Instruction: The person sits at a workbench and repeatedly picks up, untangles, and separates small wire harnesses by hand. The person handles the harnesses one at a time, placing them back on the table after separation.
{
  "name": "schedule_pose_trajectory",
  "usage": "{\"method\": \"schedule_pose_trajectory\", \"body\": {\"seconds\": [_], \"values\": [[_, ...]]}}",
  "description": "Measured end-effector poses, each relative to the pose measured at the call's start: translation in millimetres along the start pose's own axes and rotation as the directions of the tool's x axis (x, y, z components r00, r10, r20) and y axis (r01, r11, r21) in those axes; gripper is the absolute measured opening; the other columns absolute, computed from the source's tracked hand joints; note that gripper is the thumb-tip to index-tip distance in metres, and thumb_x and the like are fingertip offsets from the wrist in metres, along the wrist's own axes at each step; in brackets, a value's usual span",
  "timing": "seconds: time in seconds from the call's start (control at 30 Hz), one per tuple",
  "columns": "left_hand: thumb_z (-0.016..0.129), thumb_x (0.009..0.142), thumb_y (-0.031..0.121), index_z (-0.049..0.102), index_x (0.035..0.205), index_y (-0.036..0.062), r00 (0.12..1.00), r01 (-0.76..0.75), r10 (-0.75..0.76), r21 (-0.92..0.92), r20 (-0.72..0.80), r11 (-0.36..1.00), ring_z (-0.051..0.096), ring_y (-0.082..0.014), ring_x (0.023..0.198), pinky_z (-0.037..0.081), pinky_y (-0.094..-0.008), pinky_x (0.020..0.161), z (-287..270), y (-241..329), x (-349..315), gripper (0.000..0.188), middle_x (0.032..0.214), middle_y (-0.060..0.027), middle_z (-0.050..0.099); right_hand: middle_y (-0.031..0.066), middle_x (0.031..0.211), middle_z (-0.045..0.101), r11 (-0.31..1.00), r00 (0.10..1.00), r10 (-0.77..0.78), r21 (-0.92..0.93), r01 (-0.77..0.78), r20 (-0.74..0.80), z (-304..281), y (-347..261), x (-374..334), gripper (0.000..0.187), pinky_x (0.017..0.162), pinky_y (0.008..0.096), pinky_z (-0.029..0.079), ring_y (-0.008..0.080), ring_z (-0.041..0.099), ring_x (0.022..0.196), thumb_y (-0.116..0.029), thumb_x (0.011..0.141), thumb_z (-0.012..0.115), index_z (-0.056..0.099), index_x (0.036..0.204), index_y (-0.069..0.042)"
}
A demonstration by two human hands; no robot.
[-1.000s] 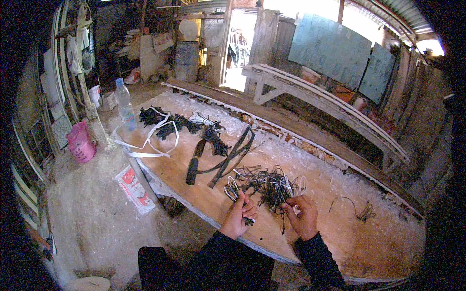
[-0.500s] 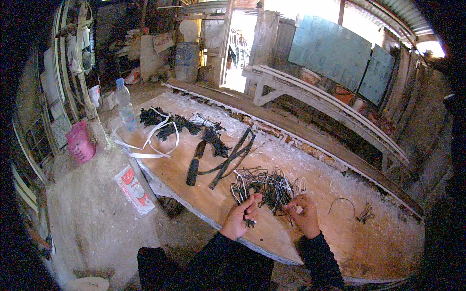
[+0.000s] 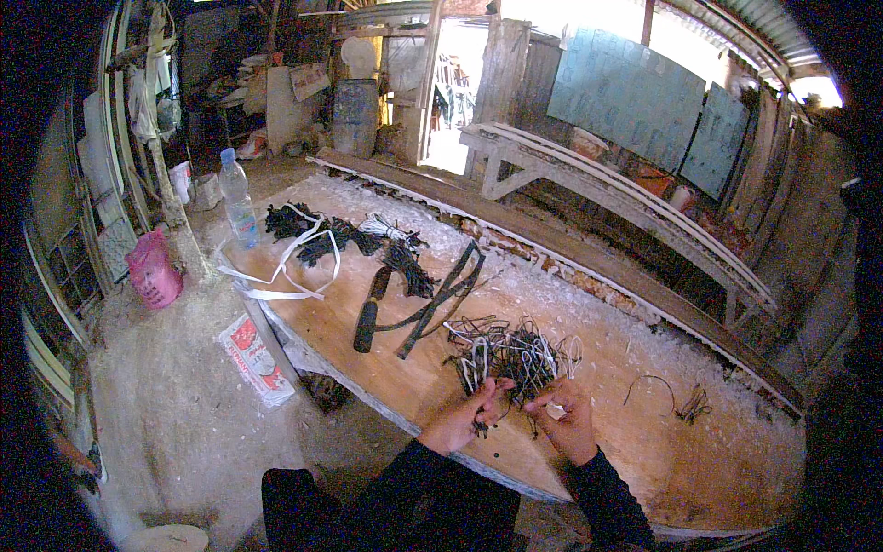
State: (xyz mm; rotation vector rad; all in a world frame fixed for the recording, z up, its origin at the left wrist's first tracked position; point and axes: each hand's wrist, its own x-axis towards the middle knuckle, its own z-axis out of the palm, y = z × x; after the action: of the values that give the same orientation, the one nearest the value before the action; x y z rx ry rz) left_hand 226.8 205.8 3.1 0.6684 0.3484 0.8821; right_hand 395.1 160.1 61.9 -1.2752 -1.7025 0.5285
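A tangled pile of thin black and white cords (image 3: 529, 354) lies on the wooden tabletop (image 3: 405, 382) just beyond my hands. My left hand (image 3: 457, 419) is closed around a small bunch of black cords, whose ends poke out below the fingers and loops stand up above the thumb. Close by on the right, my right hand (image 3: 570, 425) has thumb and forefinger pinched together at the near edge of the pile. A small whitish bit shows by its fingers, but what the fingertips hold is too small to make out.
Further left lie a long dark-handled object (image 3: 368, 317), a black strap (image 3: 441, 304), tied black cord bundles (image 3: 405, 267), a white strip (image 3: 285, 294) and a plastic bottle (image 3: 239, 202). Loose cords (image 3: 692, 403) lie right. A bench (image 3: 625, 207) stands behind; a pink sack (image 3: 154, 271) sits on the floor.
My right hand has shifted slightly left and down, closer to my left hand. The left hand has turned a little, and the cord loops above it have swung right.
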Motion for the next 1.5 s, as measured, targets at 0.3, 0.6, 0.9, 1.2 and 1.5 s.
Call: {"method": "schedule_pose_trajectory", "body": {"seconds": [0.3, 0.6, 0.9, 1.2, 1.5], "values": [[0.052, 0.087, 0.036, 0.055, 0.106, 0.0058, 0.99, -0.117, 0.087, 0.303, 0.112, 0.946, 0.038, -0.0062, 0.061, 0.033, -0.0197, 0.056, 5, -14, 1, 0.036, 0.076, 0.0055, 0.051, 0.0078, 0.07, 0.054, 0.993, 0.994, -0.108, -0.052, 0.109, 0.036, 24, 7, -11, 0.008, 0.066, 0.0314, 0.04, 0.0221, 0.053, 0.073, -0.011, 0.072, 0.068, 0.063, 0.07, -0.006], [0.049, 0.088, 0.034, 0.05, 0.085, 0.0103, 0.992, -0.124, 0.118, -0.179, -0.043, 0.976, 0.042, -0.0106, 0.066, 0.042, -0.0258, 0.065, 2, -12, 4, 0.024, 0.076, 0.002, 0.047, 0.007, 0.072, 0.059, 0.975, 0.976, -0.202, -0.081, 0.208, 0.079, 20, 4, -5, 0.006, 0.062, 0.0314, 0.042, 0.0216, 0.054, 0.069, -0.011, 0.072, 0.068, 0.066, 0.077, -0.007], [0.053, 0.085, 0.035, 0.04, 0.079, 0.0138, 0.929, -0.369, 0.34, -0.405, -0.143, 0.837, 0.038, -0.0096, 0.06, 0.039, -0.0257, 0.062, -1, 0, 1, 0.025, 0.067, 0.0036, 0.034, 0.0062, 0.073, 0.059, 0.848, 0.942, -0.228, -0.425, 0.317, 0.247, 22, 7, -1, 0.021, 0.061, 0.0359, 0.041, 0.0249, 0.055, 0.069, -0.022, 0.071, 0.066, 0.064, 0.089, -0.012], [0.053, 0.085, 0.037, 0.034, 0.066, 0.0149, 0.915, -0.39, 0.31, -0.362, -0.26, 0.847, 0.027, -0.004, 0.046, 0.025, -0.0191, 0.044, -7, 1, 2, 0.034, 0.058, 0.0069, 0.027, 0.0054, 0.073, 0.059, 0.701, 0.904, -0.271, -0.576, 0.42, 0.33, 26, 11, -7, 0.019, 0.067, 0.0374, 0.036, 0.0237, 0.054, 0.07, -0.022, 0.072, 0.064, 0.064, 0.088, -0.013], [0.055, 0.086, 0.027, 0.046, 0.116, 0.0094, 0.955, -0.253, 0.208, -0.219, -0.211, 0.942, 0.03, -0.0029, 0.05, 0.027, -0.0179, 0.046, -7, -2, 2, 0.036, 0.059, 0.0078, 0.032, 0.0077, 0.074, 0.064, 0.944, 0.982, -0.156, -0.309, 0.115, -0.111, 15, 5, -9, 0.007, 0.064, 0.0329, 0.043, 0.0222, 0.06, 0.067, -0.008, 0.07, 0.065, 0.065, 0.077, -0.01]]}}
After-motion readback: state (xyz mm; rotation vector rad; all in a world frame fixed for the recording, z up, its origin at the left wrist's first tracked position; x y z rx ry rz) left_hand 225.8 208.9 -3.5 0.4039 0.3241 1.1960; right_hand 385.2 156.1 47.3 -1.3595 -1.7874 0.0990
